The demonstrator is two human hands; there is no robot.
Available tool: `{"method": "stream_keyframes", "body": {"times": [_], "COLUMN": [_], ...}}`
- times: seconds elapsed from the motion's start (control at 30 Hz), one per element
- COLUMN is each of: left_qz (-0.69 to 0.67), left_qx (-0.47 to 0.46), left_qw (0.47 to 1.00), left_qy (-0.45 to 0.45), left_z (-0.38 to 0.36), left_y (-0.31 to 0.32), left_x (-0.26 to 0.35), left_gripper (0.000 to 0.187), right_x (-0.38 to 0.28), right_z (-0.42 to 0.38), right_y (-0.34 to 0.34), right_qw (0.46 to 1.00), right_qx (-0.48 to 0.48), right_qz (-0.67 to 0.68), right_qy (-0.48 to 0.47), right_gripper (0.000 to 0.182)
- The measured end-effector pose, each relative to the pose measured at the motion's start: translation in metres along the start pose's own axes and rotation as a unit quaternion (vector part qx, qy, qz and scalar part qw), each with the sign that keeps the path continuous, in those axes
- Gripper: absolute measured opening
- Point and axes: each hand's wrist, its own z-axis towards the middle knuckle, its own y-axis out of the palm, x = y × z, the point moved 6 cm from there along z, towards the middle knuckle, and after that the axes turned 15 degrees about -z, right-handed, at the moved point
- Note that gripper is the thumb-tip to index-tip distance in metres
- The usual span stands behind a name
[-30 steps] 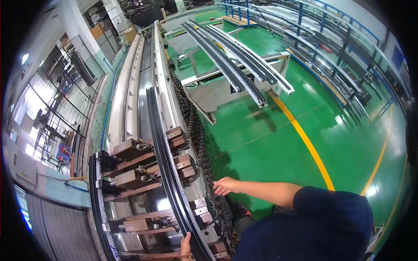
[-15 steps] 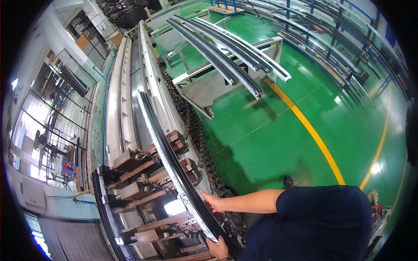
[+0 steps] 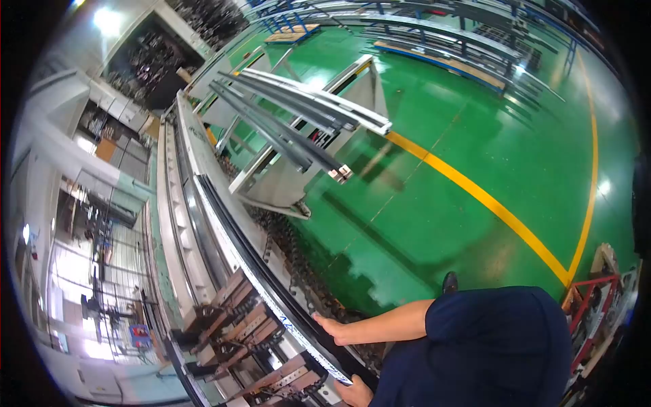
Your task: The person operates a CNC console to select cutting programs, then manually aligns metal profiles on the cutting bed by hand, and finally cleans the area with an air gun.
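Note:
A long dark metal profile, with a white film strip and blue lettering along one side, stretches over the machine's clamps and away from me. At its near end, the fingers of my left hand are closed around the edge, the thumb on the white strip. Further along, my right hand grips the dark side, its lower fingers partly hidden. Under and beside the profile sit brown clamp blocks on the machine bed.
More long profiles lie across a white stand ahead. Racks with stacked bars stand at the back. A yellow line crosses the green floor. A red frame is at the right.
My view has turned to the right, so the stand and racks sit further left. Both hands stay on the profile, the right one still against its dark side.

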Motion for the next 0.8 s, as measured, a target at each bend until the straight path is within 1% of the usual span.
{"method": "stream_keyframes", "body": {"times": [0.03, 0.07, 0.1, 0.13, 0.17, 0.27, 0.37, 0.4, 0.43, 0.5, 0.53, 0.57, 0.63, 0.67, 0.7, 0.77, 0.8], "left_qz": [0.037, 0.004, -0.004, -0.072, -0.143, -0.037, 0.013, 0.035, 0.047, 0.071, 0.083, 0.076, 0.062, 0.049, 0.057, 0.07, 0.073], "left_qx": [-0.019, 0.026, 0.01, -0.018, -0.045, -0.112, -0.12, -0.142, -0.167, -0.217, -0.241, -0.241, -0.24, -0.238, -0.273, -0.339, -0.351], "left_qw": [0.999, 0.999, 0.998, 0.996, 0.988, 0.993, 0.993, 0.988, 0.983, 0.971, 0.964, 0.963, 0.961, 0.951, 0.939, 0.911, 0.9], "left_qy": [0.014, 0.024, 0.06, 0.041, 0.02, 0.024, 0.005, 0.046, 0.054, 0.065, 0.071, 0.09, 0.126, 0.193, 0.204, 0.225, 0.25], "left_z": [-0.004, -0.033, -0.036, -0.045, -0.053, -0.065, -0.088, -0.076, -0.078, -0.081, -0.077, -0.079, -0.081, -0.075, -0.067, -0.051, -0.042], "left_y": [0.016, 0.019, 0.036, 0.055, 0.074, 0.118, 0.153, 0.174, 0.186, 0.207, 0.223, 0.236, 0.263, 0.28, 0.301, 0.34, 0.36], "left_x": [0.02, 0.106, 0.097, 0.101, 0.111, 0.169, 0.235, 0.227, 0.245, 0.285, 0.294, 0.31, 0.341, 0.354, 0.361, 0.4, 0.416], "left_gripper": [0.063, 0.067, 0.071, 0.075, 0.079, 0.084, 0.084, 0.087, 0.087, 0.087, 0.086, 0.085, 0.083, 0.08, 0.078, 0.075, 0.073], "right_x": [-0.02, -0.039, -0.057, -0.074, -0.088, -0.132, -0.172, -0.181, -0.195, -0.208, -0.218, -0.228, -0.244, -0.254, -0.261, -0.289, -0.301], "right_z": [-0.025, -0.049, -0.073, -0.096, -0.104, -0.123, -0.154, -0.139, -0.152, -0.123, -0.139, -0.156, -0.193, -0.215, -0.19, -0.243, -0.254], "right_y": [-0.013, -0.027, -0.043, -0.06, -0.079, -0.145, -0.206, -0.236, -0.252, -0.317, -0.335, -0.352, -0.391, -0.404, -0.451, -0.468, -0.491], "right_qw": [1.0, 0.999, 0.999, 0.998, 0.999, 0.984, 0.974, 0.966, 0.962, 0.947, 0.942, 0.936, 0.913, 0.9, 0.901, 0.869, 0.861], "right_qx": [0.003, 0.015, 0.031, 0.047, 0.037, 0.159, 0.202, 0.231, 0.223, 0.268, 0.253, 0.236, 0.273, 0.271, 0.266, 0.276, 0.317], "right_qz": [-0.008, -0.02, -0.027, -0.029, 0.01, -0.021, 0.024, 0.038, 0.077, 0.113, 0.153, 0.194, 0.232, 0.264, 0.26, 0.323, 0.306], "right_qy": [-0.012, -0.021, -0.027, -0.033, -0.032, -0.079, -0.101, -0.109, -0.139, -0.139, -0.156, -0.173, -0.194, -0.215, -0.224, -0.254, -0.254], "right_gripper": [0.095, 0.093, 0.092, 0.091, 0.087, 0.08, 0.077, 0.074, 0.07, 0.067, 0.067, 0.067, 0.068, 0.07, 0.071, 0.073, 0.069]}}
